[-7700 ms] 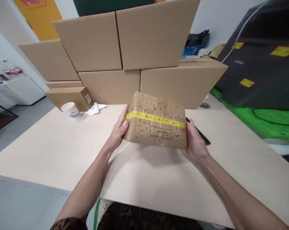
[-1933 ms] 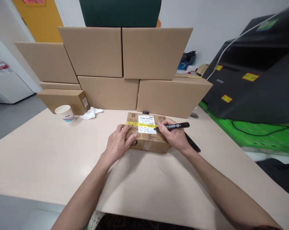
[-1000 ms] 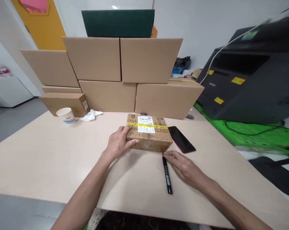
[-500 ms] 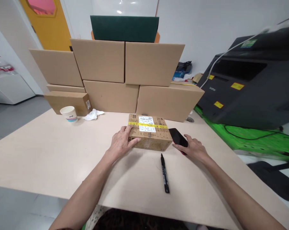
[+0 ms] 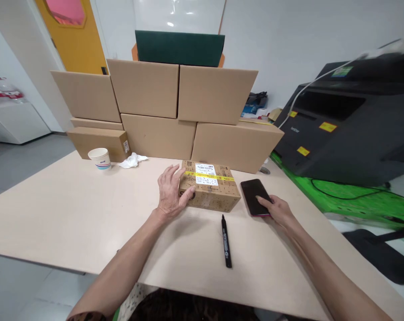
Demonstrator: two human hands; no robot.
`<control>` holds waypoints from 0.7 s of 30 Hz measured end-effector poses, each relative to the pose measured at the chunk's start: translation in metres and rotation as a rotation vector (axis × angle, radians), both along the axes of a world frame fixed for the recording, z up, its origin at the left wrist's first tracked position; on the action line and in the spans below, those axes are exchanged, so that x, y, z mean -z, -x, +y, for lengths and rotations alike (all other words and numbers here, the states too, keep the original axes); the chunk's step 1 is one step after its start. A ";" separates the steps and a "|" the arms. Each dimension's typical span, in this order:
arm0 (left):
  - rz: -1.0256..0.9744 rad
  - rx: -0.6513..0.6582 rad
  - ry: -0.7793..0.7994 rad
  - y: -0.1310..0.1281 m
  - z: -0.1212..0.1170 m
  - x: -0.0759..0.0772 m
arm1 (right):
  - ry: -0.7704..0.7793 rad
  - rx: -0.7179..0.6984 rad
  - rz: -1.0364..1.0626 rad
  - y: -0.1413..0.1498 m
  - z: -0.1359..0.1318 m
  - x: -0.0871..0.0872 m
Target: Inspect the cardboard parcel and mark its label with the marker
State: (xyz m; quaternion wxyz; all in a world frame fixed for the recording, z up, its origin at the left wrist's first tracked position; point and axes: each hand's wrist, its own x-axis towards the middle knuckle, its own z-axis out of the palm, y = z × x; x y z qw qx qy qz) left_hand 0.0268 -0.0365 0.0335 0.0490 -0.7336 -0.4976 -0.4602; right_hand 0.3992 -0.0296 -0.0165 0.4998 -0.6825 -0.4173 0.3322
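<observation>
In the head view a small brown cardboard parcel sits on the table, with yellow tape across it and a white shipping label on top. My left hand rests against the parcel's left side, its fingers stretched and apart. To the right of the parcel, my right hand grips a black smartphone by its near right corner, thumb over the dark screen. The phone is face up, just beside the parcel. A black marker pen lies in front of the parcel, capped end toward it.
Behind stands a stack of cardboard boxes with a dark green box on top. A paper cup and crumpled tissue are at the back left. A large black Brother machine stands on the right over green material.
The phone, tilted on edge before, now faces up in my right hand, which has shifted right. My left hand's fingers have lifted slightly from the parcel's top edge. The view has shifted a little.
</observation>
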 end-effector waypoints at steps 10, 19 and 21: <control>-0.274 0.657 0.381 -0.025 -0.029 -0.002 | -0.482 -0.103 0.311 0.091 -0.047 -0.046; -0.869 1.042 0.928 -0.050 -0.035 -0.001 | -0.434 -0.319 0.323 0.171 -0.058 -0.051; -0.890 1.038 0.939 -0.050 -0.034 0.000 | -0.366 -0.368 0.375 0.172 -0.059 -0.054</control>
